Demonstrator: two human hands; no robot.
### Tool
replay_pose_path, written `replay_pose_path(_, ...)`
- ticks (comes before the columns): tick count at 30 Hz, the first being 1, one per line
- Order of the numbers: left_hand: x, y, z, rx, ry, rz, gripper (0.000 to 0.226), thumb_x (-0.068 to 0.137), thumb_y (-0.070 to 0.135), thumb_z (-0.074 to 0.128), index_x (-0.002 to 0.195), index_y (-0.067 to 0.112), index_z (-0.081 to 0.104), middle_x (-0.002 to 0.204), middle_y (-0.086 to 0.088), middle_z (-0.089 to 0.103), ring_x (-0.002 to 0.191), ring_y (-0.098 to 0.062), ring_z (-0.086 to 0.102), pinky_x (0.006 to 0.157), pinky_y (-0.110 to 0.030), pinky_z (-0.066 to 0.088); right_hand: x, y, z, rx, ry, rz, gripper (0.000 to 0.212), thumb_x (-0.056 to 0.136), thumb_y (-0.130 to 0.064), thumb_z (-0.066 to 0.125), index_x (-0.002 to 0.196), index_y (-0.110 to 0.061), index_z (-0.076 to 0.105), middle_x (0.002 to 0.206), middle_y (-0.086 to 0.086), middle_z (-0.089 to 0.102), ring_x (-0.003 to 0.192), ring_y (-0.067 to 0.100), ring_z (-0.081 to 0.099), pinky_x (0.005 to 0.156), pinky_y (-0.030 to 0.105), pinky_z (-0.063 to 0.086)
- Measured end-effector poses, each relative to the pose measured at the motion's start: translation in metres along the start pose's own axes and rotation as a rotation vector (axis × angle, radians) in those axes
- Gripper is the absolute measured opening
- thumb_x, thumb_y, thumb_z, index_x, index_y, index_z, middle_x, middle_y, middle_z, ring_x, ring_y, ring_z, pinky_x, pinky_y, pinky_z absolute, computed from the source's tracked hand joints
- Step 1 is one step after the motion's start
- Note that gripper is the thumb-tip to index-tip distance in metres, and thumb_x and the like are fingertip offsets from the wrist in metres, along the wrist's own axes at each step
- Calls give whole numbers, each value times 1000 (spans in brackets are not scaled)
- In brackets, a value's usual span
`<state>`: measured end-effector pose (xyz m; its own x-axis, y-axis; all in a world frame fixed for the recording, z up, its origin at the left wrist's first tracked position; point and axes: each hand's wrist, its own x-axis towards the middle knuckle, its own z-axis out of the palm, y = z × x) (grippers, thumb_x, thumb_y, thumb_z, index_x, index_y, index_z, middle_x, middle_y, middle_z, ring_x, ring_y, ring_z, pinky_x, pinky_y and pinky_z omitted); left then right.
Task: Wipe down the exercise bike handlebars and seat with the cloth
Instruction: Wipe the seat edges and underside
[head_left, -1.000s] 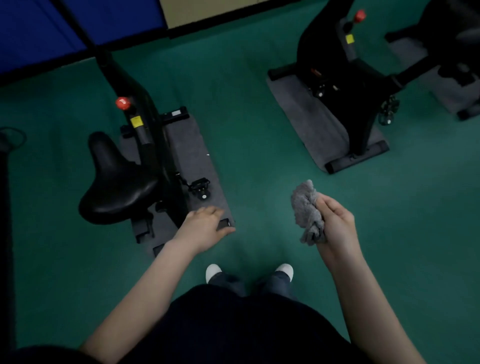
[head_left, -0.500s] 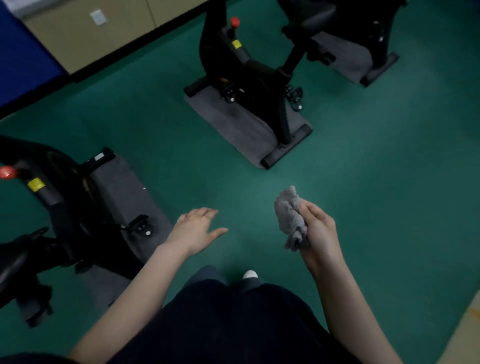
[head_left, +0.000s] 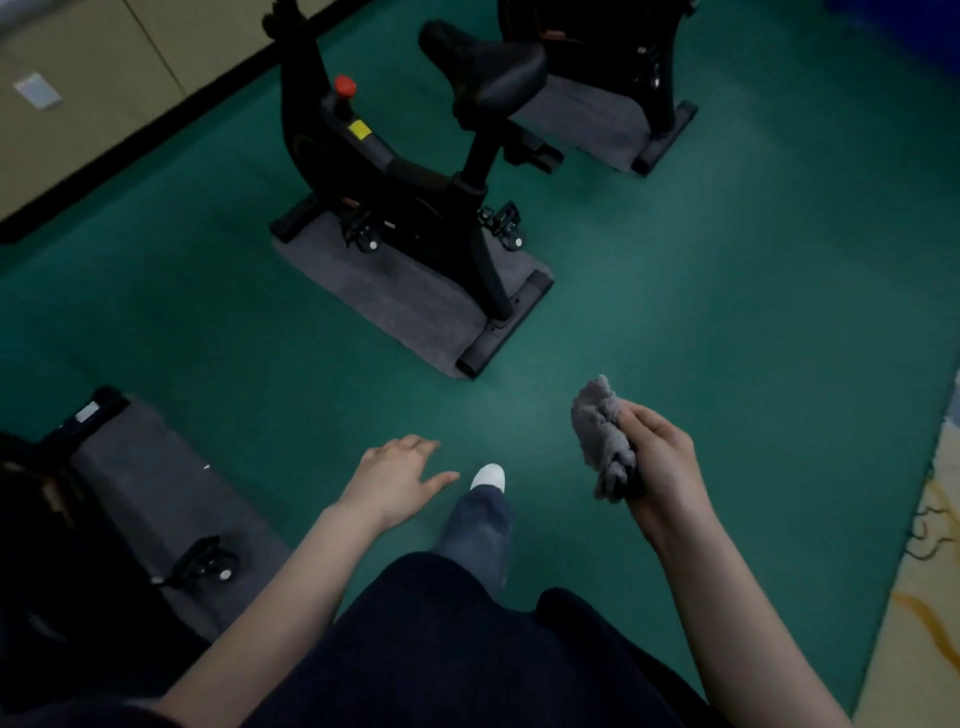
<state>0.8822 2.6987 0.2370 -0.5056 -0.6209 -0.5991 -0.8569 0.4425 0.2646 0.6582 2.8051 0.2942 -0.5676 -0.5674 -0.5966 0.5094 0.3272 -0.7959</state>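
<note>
My right hand (head_left: 662, 457) grips a bunched grey cloth (head_left: 600, 428) in front of me, above the green floor. My left hand (head_left: 397, 475) hovers palm down with fingers relaxed and holds nothing. Ahead stands a black exercise bike (head_left: 395, 176) on a grey mat (head_left: 410, 301), its black seat (head_left: 485, 62) up at the top centre and a red knob (head_left: 345, 84) on the frame. Its handlebars are cut off by the top edge. Both hands are well short of that bike.
Another bike's base and pedal (head_left: 208, 564) sit on a grey mat (head_left: 145, 478) at my lower left. A third bike (head_left: 613, 47) stands behind the seat at top. A beige wall (head_left: 78, 78) lies top left, a patterned mat (head_left: 924, 597) at right. My white shoe (head_left: 488, 475) steps forward.
The view has swung right and forward: the left bike slid out of frame, the far bike came closer to centre. My foot stepped forward. The cloth stays gripped in my right hand.
</note>
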Motion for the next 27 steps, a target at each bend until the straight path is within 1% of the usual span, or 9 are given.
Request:
replay_pose_path(5, 80, 18, -61, -35, 14, 20, 62, 95, 56, 38, 145, 18, 35, 150, -1, 37, 137, -20, 34, 111, -37, 27, 66, -59, 18, -57, 0, -37, 19, 96, -10, 53, 106, 1, 65, 95, 13, 70, 83, 21, 65, 80, 33, 50)
replay_pose_path(8, 120, 33, -94, -30, 33, 51, 62, 96, 55, 39, 145, 19, 36, 149, -1, 37, 137, -20, 34, 110, -38, 27, 96, -86, 26, -44, 5, -52, 19, 96, -10, 52, 106, 1, 65, 97, 13, 71, 84, 19, 65, 81, 31, 50)
replay_pose_path(11, 149, 47, -120, -47, 57, 60, 61, 96, 54, 40, 145, 19, 35, 149, -2, 38, 135, -21, 36, 109, -36, 28, 120, -104, 30, 23, 16, -28, 16, 95, -9, 53, 100, -2, 66, 90, 8, 73, 80, 17, 67, 76, 26, 54)
replay_pose_path(14, 172, 57, -137, -79, 68, 31, 61, 96, 54, 40, 146, 20, 34, 150, -1, 37, 136, -20, 34, 110, -35, 26, 147, -120, 33, 34, 13, 4, 14, 94, -8, 53, 95, -3, 66, 89, 10, 72, 78, 17, 67, 73, 23, 54)
replay_pose_path(19, 206, 79, -153, -126, 76, -57, 61, 95, 55, 40, 146, 21, 33, 150, -1, 36, 138, -18, 33, 110, -35, 26, 200, -153, 26, -13, -46, 6, 14, 94, -8, 54, 91, -4, 68, 87, 11, 72, 80, 21, 65, 80, 32, 51)
replay_pose_path(21, 222, 95, -159, -151, 90, -93, 61, 95, 55, 40, 146, 20, 34, 150, -1, 36, 138, -18, 32, 110, -35, 27, 225, -170, 18, -56, -86, 3, 15, 95, -10, 55, 93, -4, 68, 86, 11, 72, 78, 22, 64, 74, 32, 51)
replay_pose_path(24, 246, 126, -171, -211, 143, -142, 59, 95, 54, 42, 144, 20, 38, 147, 0, 40, 136, -18, 34, 108, -34, 28, 261, -201, 4, -112, -160, 0, 16, 96, -12, 54, 94, -3, 67, 82, 16, 64, 70, 23, 54, 58, 29, 47)
replay_pose_path(25, 253, 138, -176, -237, 169, -154, 58, 95, 53, 43, 142, 21, 39, 146, 0, 42, 135, -18, 36, 107, -34, 29, 272, -213, -1, -128, -183, -15, 16, 96, -11, 54, 94, -4, 67, 81, 15, 64, 68, 23, 55, 55, 26, 48)
replay_pose_path(27, 268, 160, -185, -276, 218, -171, 56, 95, 53, 44, 141, 22, 41, 145, 1, 43, 134, -18, 37, 106, -33, 30, 295, -235, -10, -188, -222, -56, 15, 95, -12, 55, 93, -6, 69, 81, 11, 69, 69, 21, 60, 57, 23, 50)
